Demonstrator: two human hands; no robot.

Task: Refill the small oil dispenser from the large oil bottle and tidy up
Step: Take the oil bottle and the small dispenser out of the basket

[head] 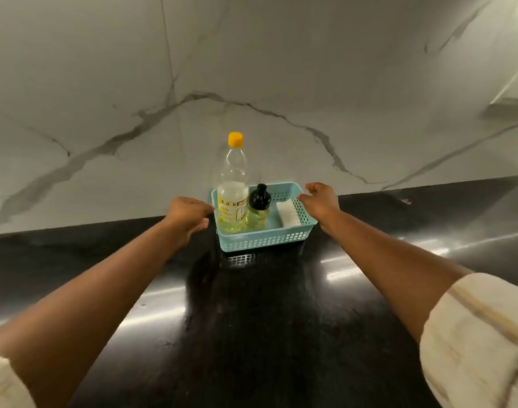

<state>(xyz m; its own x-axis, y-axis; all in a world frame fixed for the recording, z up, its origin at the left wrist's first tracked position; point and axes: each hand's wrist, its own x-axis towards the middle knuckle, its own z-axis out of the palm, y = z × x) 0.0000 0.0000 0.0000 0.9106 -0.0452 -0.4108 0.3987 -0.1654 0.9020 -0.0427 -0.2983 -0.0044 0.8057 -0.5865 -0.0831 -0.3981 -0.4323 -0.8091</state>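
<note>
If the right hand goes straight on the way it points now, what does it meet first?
Most likely the right rim of the blue basket: the right hand points left and forward at it, fingers spread, nothing between. Whether it already touches is unclear.

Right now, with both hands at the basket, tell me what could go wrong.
1. The tall bottle stands upright at the basket's left end, rising well above its low wall; a jerk could tip it.
2. The dispenser stands against the bottle, so one falling would likely knock the other.
3. The left hand and right hand are at the basket's ends with no firm grip visible; lifting unevenly could slide the white pad and both containers.
</note>
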